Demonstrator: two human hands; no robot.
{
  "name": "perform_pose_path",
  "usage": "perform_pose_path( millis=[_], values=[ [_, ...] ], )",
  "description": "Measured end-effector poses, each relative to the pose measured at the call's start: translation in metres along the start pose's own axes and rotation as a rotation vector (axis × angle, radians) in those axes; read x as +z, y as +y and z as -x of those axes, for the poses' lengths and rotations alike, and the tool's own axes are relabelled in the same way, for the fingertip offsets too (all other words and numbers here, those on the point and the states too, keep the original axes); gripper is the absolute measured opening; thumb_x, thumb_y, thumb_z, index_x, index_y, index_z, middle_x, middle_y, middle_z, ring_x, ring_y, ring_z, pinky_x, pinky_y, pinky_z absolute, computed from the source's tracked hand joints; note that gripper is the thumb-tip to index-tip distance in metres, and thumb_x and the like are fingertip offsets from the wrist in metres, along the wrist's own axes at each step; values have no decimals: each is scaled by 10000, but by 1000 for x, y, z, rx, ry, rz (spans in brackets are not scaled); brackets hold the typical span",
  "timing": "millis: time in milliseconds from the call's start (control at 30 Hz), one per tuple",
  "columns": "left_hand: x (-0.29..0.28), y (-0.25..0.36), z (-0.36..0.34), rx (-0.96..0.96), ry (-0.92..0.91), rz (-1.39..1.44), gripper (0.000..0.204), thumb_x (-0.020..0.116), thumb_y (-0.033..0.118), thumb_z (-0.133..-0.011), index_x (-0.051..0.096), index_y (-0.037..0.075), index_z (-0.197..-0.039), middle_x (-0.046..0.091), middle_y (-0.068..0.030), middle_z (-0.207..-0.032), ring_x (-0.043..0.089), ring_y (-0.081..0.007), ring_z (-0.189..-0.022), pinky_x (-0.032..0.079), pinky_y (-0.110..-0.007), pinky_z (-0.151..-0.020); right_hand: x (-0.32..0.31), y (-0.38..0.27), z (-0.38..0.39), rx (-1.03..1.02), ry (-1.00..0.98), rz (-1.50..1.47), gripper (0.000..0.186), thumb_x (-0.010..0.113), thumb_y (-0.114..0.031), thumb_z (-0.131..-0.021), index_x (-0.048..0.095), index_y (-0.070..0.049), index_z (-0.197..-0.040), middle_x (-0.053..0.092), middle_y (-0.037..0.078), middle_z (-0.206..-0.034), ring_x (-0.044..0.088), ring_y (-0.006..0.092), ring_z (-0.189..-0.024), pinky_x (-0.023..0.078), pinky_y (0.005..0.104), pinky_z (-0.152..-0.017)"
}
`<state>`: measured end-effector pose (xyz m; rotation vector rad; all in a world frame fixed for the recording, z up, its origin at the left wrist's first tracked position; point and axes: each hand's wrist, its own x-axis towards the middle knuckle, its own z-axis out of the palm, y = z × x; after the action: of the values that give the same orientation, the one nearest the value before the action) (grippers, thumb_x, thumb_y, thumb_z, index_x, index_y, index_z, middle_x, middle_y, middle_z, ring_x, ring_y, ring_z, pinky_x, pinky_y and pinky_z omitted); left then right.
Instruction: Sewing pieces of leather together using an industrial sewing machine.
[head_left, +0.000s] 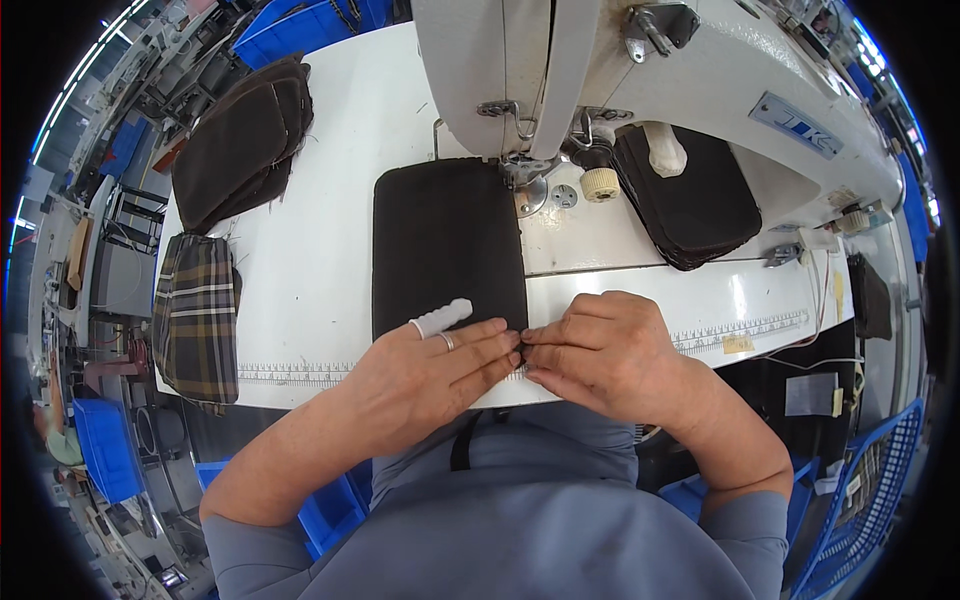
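A dark brown fabric panel (445, 235) with rounded far corners lies on the white sewing table, its far right edge beside the presser foot (522, 170) of the sewing machine. My left hand (425, 375) lies over the panel's near end, fingers reaching right to its near right corner. A white finger cover (442, 317) sits on one of its fingers, held apart from the rest, and a ring is on another. Opposite it, my right hand (605, 350) pinches that same corner with bent fingers. The fingertips of both hands nearly meet there, hiding the corner.
On the left lie a stack of dark fabric pieces (245, 140) and a plaid fabric pile (197, 315). Another dark stack (690, 200) rests under the machine arm (740, 90). A printed ruler strip (290, 374) runs along the table's near edge. Blue bins (108, 450) stand around.
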<state>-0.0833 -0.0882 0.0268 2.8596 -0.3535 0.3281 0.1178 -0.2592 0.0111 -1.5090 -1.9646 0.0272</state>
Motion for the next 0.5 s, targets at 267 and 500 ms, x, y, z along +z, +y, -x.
perform_pose_path(
  millis=[267, 500],
  values=[
    [0, -29, -13, -60, -15, 29, 369, 679, 29, -867, 778, 137, -1205, 750, -31, -1272, 691, -200, -1250, 463, -455, -1156, -4, 16, -14, 57, -28, 19, 180, 842, -138, -794, 783, -79, -954, 781, 33, -1017, 721, 223, -800, 590, 358, -694],
    [7, -56, -24, -98, 26, 38, 388, 643, -35, -845, 807, 127, -1158, 744, -27, -1283, 663, -206, -1288, 426, -467, -1193, -7, 39, -28, 77, -57, 50, 172, 815, -133, -829, 790, -75, -989, 787, 53, -1060, 760, 245, -873, 608, 375, -730]
  ],
)
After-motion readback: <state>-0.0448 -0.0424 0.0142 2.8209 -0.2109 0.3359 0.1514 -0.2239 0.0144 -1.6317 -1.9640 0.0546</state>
